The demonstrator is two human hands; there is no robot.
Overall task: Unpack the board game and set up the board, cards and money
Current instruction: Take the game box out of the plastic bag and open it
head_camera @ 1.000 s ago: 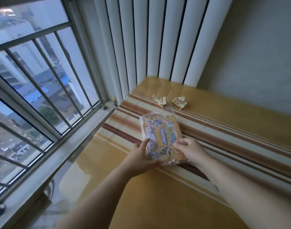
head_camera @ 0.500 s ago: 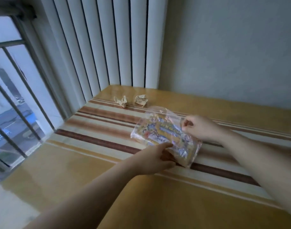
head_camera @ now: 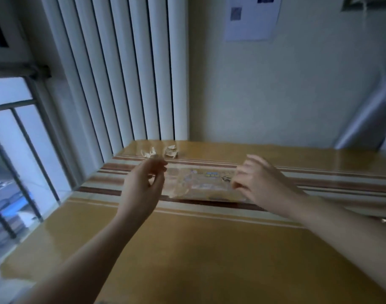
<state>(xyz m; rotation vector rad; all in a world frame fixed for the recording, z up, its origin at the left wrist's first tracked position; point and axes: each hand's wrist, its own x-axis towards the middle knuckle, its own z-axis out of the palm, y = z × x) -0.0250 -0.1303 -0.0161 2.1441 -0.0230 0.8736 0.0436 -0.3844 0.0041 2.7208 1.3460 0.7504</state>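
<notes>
Board game packet [head_camera: 200, 183], sealed in a clear wrapper [head_camera: 173, 174], lies low over the striped band of the table [head_camera: 187, 249], between a person's two hands; motion blur leaves it unclear whether it rests flat on the surface or is lifted slightly off it. The left hand [head_camera: 141, 187] is raised at the packet's left end, thumb and fingers curled together on what looks like the loose edge of the film. The right hand [head_camera: 262, 183] is at the packet's right end with its fingers bent down towards it, but blur hides whether it grips, pins or only touches. The packet looks thin, flat and light, with a printed sheet inside stiff enough to hold its shape. The film around it is probably slick and crinkly, so it is likely to slide under a flat palm and stretch before it tears. The better hold is judged to be a pinch on the slack film at one end, with the other hand pressing the stiffer contents down, since paper money and cards inside could crease if squeezed across the middle. Two crumpled paper scraps [head_camera: 148, 152] lie beyond the packet near the far edge of the table. White vertical blinds [head_camera: 126, 73] hang behind them, a barred window [head_camera: 23, 150] is at the left, and a printed sheet [head_camera: 251, 16] hangs on the wall.
</notes>
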